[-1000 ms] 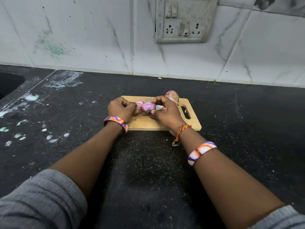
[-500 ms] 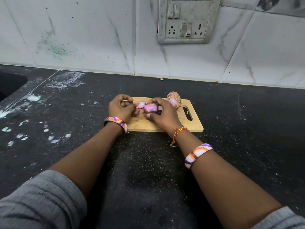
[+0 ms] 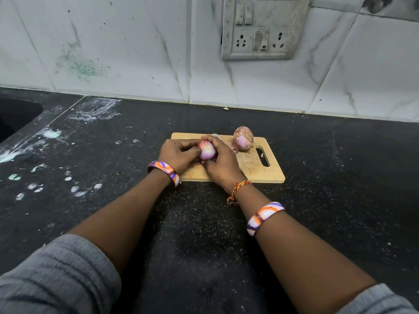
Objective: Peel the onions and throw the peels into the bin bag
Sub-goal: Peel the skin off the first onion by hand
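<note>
A purple onion, partly peeled with a pale cut end facing me, is held over the left half of the wooden chopping board. My left hand pinches it from the left side and my right hand wraps it from the right and from behind. A second onion with dry papery skin on top stands on the board's far right part, apart from both hands. No bin bag is in view.
The board lies on a black speckled counter with white smears and spots on its left. A dark sink opening sits at the far left edge. A tiled wall with a switch and socket plate rises behind.
The onion has been turned in my hands, so its pale cut end now faces me. Both hands have closed in tighter around it. The second onion has stayed in place.
</note>
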{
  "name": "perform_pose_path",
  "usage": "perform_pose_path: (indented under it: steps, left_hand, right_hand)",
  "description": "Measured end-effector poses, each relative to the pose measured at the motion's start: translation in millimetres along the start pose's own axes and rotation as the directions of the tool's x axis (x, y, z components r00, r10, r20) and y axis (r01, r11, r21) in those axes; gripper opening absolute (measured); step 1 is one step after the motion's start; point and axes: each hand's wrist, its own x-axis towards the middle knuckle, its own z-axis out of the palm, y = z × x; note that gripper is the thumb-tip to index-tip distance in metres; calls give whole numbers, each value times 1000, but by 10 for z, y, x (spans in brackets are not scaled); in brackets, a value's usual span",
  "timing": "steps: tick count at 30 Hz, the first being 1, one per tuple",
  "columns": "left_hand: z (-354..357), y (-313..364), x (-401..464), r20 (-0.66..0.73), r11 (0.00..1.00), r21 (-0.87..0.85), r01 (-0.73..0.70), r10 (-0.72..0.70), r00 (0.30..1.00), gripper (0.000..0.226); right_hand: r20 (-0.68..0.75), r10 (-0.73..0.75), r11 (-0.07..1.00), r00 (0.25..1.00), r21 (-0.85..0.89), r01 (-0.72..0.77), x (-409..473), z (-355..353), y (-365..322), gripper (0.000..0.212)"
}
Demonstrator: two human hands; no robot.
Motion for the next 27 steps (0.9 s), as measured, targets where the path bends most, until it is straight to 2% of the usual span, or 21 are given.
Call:
perform_pose_path:
  steps: [5, 13, 20, 27]
  left_hand:
    - [-33, 31, -30, 18, 996, 70, -54, 53, 998, 31]
    - [12, 40, -45, 0, 978, 195, -68, 69, 998, 37]
    - [-9, 12, -27, 19, 977, 200, -72, 69, 997, 37]
    - [22, 9, -42, -35, 968, 233, -90, 101, 994, 33]
  right_hand:
    - [64, 93, 990, 994, 100, -99, 29, -74, 9, 52]
    - [120, 129, 964, 984, 218, -153, 40, -84, 54, 61]
    - [155, 162, 933, 975, 298, -202, 41, -128, 72, 63]
    - [148, 166, 927, 975, 313, -206, 33, -128, 50, 61]
